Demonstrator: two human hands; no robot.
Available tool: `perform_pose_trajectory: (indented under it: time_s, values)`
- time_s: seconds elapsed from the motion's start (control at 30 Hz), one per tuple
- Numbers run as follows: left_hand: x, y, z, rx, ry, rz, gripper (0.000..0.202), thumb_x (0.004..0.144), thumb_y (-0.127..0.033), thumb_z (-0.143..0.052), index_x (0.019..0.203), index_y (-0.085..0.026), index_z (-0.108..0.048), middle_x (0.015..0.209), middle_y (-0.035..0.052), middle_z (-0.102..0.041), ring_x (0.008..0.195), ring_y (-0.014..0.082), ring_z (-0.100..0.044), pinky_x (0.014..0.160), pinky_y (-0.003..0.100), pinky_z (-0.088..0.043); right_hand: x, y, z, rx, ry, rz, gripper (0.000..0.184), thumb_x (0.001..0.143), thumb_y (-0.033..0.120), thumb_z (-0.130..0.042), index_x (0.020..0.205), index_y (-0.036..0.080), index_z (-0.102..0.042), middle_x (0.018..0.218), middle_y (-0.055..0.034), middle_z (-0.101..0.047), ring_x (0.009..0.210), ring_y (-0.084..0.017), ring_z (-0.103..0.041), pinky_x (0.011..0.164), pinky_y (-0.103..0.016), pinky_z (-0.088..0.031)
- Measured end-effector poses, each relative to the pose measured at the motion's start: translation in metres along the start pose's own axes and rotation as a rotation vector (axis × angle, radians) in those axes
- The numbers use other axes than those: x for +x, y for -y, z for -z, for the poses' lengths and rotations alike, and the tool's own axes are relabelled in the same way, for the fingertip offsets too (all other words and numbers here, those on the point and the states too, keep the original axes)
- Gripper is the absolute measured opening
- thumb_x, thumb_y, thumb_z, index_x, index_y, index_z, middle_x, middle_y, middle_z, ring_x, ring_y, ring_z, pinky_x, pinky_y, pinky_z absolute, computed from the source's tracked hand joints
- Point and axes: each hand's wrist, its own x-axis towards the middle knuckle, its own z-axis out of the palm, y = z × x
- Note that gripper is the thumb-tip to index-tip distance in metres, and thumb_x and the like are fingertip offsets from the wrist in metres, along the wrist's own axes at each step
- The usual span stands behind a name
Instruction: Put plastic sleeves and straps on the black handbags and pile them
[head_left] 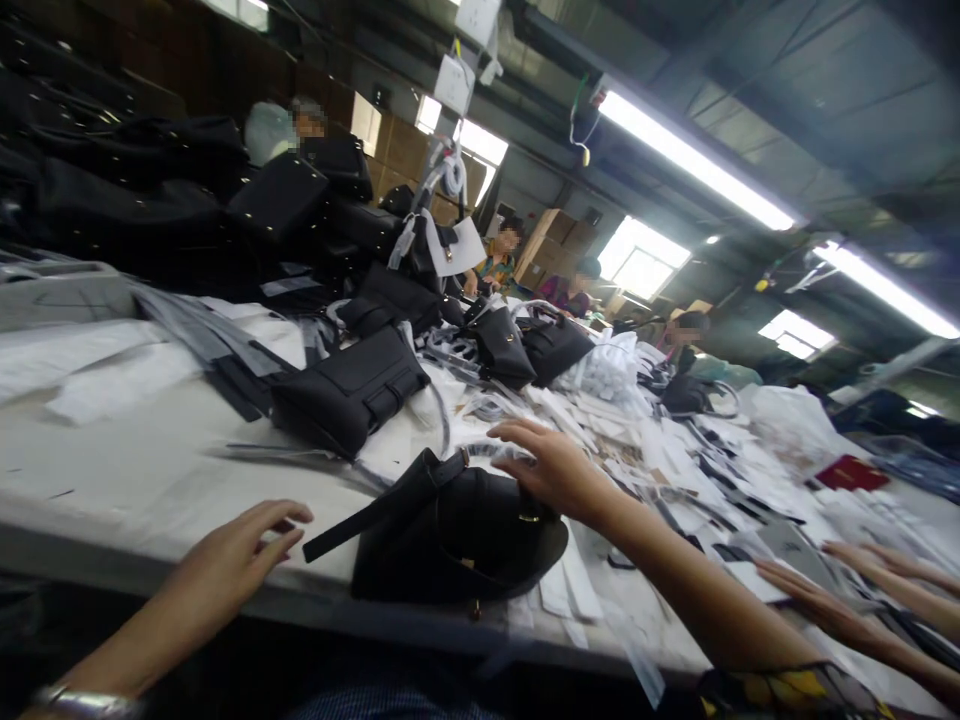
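Note:
A black leather handbag [450, 540] lies on the white worktable [150, 470] right in front of me, its strap [375, 515] stretched toward my left. My right hand [551, 465] hovers over the bag's far edge, fingers extended and spread, holding nothing. My left hand [240, 550] rests at the table's near edge, left of the strap, fingers loosely stretched out and empty. A metal bracelet [79, 700] sits on my left wrist.
Another black bag [349, 390] lies farther back, with more bags [525, 345] and a tall pile of black bags [150, 190] at the left. White paper pieces and tags [675, 450] litter the right side. A co-worker's hands [847, 590] reach in at right. Several people sit behind.

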Motion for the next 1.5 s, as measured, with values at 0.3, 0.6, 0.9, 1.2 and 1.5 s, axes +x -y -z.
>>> perform_pose_trajectory:
  time_s: [0.3,0.6,0.9,1.2,1.5]
  values:
    - [0.034,-0.176,-0.065,-0.106,0.263,-0.605,0.022,0.093,-0.029,-0.052,0.101,-0.030,-0.073,0.101,0.0001,-0.076,0.090,0.0192,-0.071,0.082,0.025,-0.053,-0.101,-0.032,-0.023,0.070,-0.126,-0.514,0.055,0.087,0.046,-0.061,0.134,0.020,-0.050,0.117,-0.0130,-0.066,0.102,-0.026,-0.065,0.086,-0.038,-0.050]
    - [0.092,-0.211,-0.158,0.011,0.537,-0.687,0.022,0.082,-0.019,-0.059,0.095,-0.025,-0.075,0.090,0.0040,-0.078,0.083,0.0224,-0.072,0.077,0.030,-0.052,-0.115,-0.025,-0.053,0.159,-0.345,-0.629,0.031,0.096,0.032,-0.042,0.076,0.020,-0.063,0.064,-0.0010,-0.066,0.061,-0.016,-0.062,0.059,-0.024,-0.040]
    - [0.097,-0.217,-0.168,0.155,0.679,-0.860,0.014,0.087,-0.027,-0.064,0.097,-0.025,-0.074,0.101,0.0030,-0.071,0.091,0.0193,-0.067,0.081,0.025,-0.047,-0.131,-0.041,-0.079,0.386,-0.599,-0.680,0.044,0.097,0.043,-0.040,0.062,0.020,-0.051,0.051,0.0026,-0.052,0.051,-0.012,-0.051,0.053,-0.023,-0.034]
    - [0.100,-0.223,-0.159,0.307,0.740,-0.806,0.016,0.095,-0.030,-0.050,0.100,-0.019,-0.061,0.093,0.0046,-0.070,0.083,0.0187,-0.064,0.075,0.027,-0.048,-0.135,-0.049,-0.090,0.472,-0.722,-0.647,0.044,0.096,0.044,-0.044,0.059,0.019,-0.049,0.051,0.0032,-0.049,0.051,-0.011,-0.046,0.053,-0.024,-0.030]
    - [0.100,-0.231,-0.163,0.323,0.715,-0.787,0.026,0.096,-0.035,-0.049,0.106,-0.020,-0.068,0.099,0.0048,-0.073,0.090,0.0190,-0.066,0.082,0.027,-0.046,-0.140,-0.054,-0.091,0.538,-0.720,-0.660,0.043,0.095,0.041,-0.045,0.058,0.018,-0.046,0.051,0.0040,-0.044,0.051,-0.010,-0.042,0.053,-0.024,-0.027]
